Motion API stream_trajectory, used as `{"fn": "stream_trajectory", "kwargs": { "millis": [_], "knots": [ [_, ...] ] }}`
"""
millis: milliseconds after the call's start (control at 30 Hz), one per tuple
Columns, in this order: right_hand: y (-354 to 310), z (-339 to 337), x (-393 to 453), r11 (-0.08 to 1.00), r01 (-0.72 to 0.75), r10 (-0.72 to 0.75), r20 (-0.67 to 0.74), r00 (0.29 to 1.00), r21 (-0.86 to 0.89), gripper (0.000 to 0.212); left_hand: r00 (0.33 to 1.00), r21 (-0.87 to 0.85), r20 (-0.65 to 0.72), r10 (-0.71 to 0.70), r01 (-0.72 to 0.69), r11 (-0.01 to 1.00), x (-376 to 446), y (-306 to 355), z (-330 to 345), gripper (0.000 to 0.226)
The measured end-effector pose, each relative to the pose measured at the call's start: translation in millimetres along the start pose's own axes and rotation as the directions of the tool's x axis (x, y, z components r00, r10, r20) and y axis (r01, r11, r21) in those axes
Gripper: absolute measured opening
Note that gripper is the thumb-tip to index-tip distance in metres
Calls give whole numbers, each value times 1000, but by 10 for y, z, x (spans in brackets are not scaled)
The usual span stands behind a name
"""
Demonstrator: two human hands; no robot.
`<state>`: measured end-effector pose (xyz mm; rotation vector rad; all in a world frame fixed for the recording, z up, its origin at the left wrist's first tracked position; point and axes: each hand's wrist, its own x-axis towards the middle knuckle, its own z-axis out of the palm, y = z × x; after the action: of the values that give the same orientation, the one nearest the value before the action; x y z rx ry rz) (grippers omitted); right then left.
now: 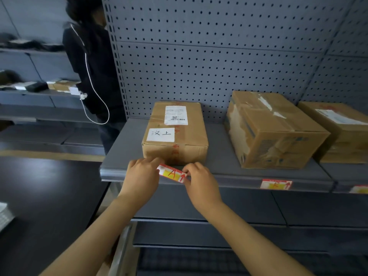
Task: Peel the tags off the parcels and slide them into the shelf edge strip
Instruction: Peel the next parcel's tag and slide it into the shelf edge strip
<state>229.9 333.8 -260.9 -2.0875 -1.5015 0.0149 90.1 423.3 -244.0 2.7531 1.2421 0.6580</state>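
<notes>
At the far left, well apart from the shelf edge strip (pixel 199 179), another person in dark clothes (pixel 95 62) stands with the back to the camera. Nearer, the left hand (pixel 142 177) pinches the left end of a red and yellow tag (pixel 172 173) with curled fingers, and the right hand (pixel 201 181) pinches its right end in the same way. The tag is held between both hands, tilted, right at the top of the strip and just in front of the small parcel with the white handwritten label (pixel 175 134). I cannot tell if its lower edge is already inside the strip.

Further right along the strip, below the larger worn parcel (pixel 272 132), a second tag (pixel 275 184) already sits in the strip, and a third tag (pixel 359 189) shows at the picture border, below the parcel at the far right (pixel 342 128).

The step in hand seems to be the sliding in of this tag. The next move probably calls for turning the tag level with the strip, placing its edge into the channel, and then pushing it down evenly with both hands so it does not bend.
</notes>
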Motion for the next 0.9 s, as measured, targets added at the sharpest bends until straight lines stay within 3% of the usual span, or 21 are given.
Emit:
{"fn": "stream_trajectory", "kwargs": {
  "millis": [167,367,533,900],
  "knots": [
    [15,10,78,999,36,-36,-16,999,-19,14,998,-53,-55,39,-42,998,-52,7,-34,27],
    [7,-6,92,989,120,-121,1,993,-82,4,999,-120,-45,13,-19,993,-74,-4,1,25],
    [-17,-20,126,977,180,-178,28,984,-116,11,1000,-107,-17,3,-5,994,-49,-37,14,25],
    [-5,-46,140,977,157,-151,51,987,-147,14,999,-122,15,32,-30,992,-107,-33,81,25]
  ]
}}
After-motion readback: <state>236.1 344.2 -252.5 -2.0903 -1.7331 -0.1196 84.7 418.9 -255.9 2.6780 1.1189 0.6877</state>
